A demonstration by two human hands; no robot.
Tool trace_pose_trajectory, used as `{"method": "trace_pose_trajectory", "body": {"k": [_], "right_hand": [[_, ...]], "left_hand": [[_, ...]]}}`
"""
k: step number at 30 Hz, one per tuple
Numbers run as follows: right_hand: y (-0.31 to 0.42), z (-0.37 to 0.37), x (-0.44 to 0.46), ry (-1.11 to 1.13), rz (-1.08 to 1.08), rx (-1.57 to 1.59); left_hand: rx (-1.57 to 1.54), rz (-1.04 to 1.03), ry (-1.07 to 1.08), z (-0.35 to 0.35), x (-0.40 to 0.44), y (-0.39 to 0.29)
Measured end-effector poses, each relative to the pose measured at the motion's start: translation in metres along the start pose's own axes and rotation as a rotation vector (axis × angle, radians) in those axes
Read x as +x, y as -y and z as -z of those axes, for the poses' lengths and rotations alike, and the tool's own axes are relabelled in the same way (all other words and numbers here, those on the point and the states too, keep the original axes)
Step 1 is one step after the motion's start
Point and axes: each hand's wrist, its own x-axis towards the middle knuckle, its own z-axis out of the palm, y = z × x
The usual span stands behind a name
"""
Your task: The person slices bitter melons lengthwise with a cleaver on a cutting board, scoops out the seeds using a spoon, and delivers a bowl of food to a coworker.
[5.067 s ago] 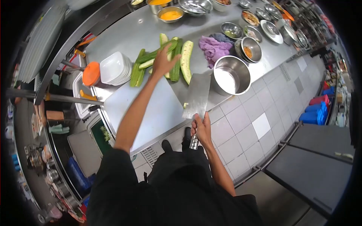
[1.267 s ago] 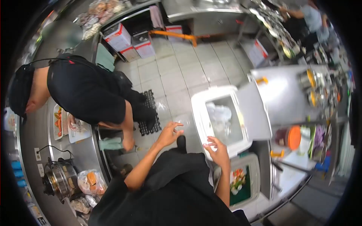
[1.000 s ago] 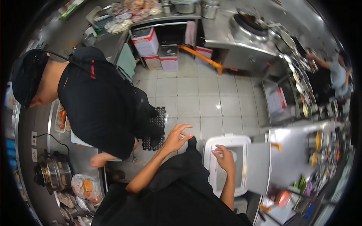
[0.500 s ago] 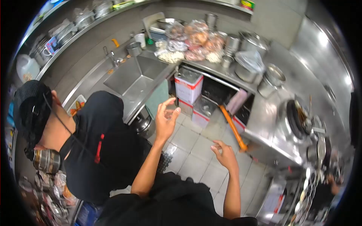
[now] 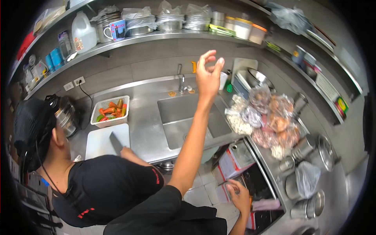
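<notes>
My left hand [image 5: 208, 76] is raised in front of the metal sink [image 5: 184, 131], below the long wall shelf [image 5: 164, 36]. Its fingers are apart and bent, with nothing between them. Lower and to the right, my right hand [image 5: 239, 197] hangs over the boxes under the counter, fingers curled but apart, and it holds nothing. The faucet [image 5: 182, 84] is just left of my left hand. Bags of food [image 5: 279, 119] lie on the counter to the right of the sink.
A co-worker in black [image 5: 113, 184] stands close on the left, holding a knife [image 5: 116, 143] over a white cutting board [image 5: 102, 139]. Behind the board is a basket of peppers [image 5: 111, 123]. Metal pots [image 5: 307, 207] stand at the right; white-and-red boxes [image 5: 231, 162] sit below the counter.
The view has swung from the prep table round to the sink. The cleaver held in my right hand earlier is gone from it. My left hand has risen; the co-worker's knife has come into sight.
</notes>
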Motion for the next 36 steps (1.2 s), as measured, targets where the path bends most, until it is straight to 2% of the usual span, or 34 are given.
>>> {"method": "trace_pose_trajectory", "body": {"k": [2, 5, 7, 9, 12, 14, 19, 22, 24, 26, 28, 29, 31, 32, 34, 35, 36], "right_hand": [[-0.027, 0.008, 0.027, 0.021, -0.031, 0.093], [-0.072, 0.018, 0.076, 0.094, -0.060, 0.131], [-0.067, 0.028, 0.124, 0.140, -0.041, 0.098], [-0.050, 0.050, 0.174, 0.184, -0.018, 0.014], [-0.019, 0.060, 0.271, 0.219, 0.195, 0.060], [0.031, 0.065, 0.332, 0.228, 0.429, -0.040], [0.187, 0.045, 0.458, 0.274, 1.046, -0.091], [0.291, 0.004, 0.521, 0.302, 1.363, -0.060], [0.363, -0.034, 0.555, 0.317, 1.465, -0.035], [0.436, -0.078, 0.590, 0.305, 1.568, -0.102], [0.505, -0.123, 0.613, 0.338, 1.596, -0.136], [0.537, -0.145, 0.625, 0.318, 1.612, -0.136], [0.591, -0.182, 0.641, 0.292, 1.652, -0.134], [0.615, -0.196, 0.645, 0.317, 1.640, -0.169], [0.648, -0.227, 0.651, 0.350, 1.628, -0.211], [0.663, -0.241, 0.653, 0.386, 1.653, -0.265], [0.678, -0.256, 0.658, 0.423, 1.678, -0.323]], "left_hand": [[0.146, -0.058, -0.031, -0.001, 0.054, 0.014], [0.363, -0.250, -0.103, 0.025, 0.144, 0.033], [0.484, -0.424, -0.125, 0.064, 0.214, 0.042], [0.563, -0.496, -0.256, 0.084, 0.250, 0.017], [0.736, -0.585, -0.311, 0.123, 0.316, -0.023], [0.936, -0.629, -0.427, 0.148, 0.337, -0.051], [1.071, -0.502, -0.616, 0.272, 0.420, -0.079], [1.258, -0.432, -0.621, 0.313, 0.442, -0.087], [1.290, -0.495, -0.476, 0.346, 0.475, -0.087], [1.370, -0.474, -0.514, 0.344, 0.492, -0.090], [1.507, -0.489, -0.234, 0.352, 0.520, -0.094], [1.512, -0.495, -0.236, 0.354, 0.532, -0.091], [1.697, -0.199, -0.004, 0.356, 0.551, -0.092], [1.709, -0.220, -0.020, 0.357, 0.561, -0.097], [1.833, -0.170, 0.139, 0.369, 0.576, -0.092], [1.834, -0.178, 0.129, 0.372, 0.586, -0.097], [2.009, -0.131, 0.220, 0.375, 0.595, -0.103]]}}
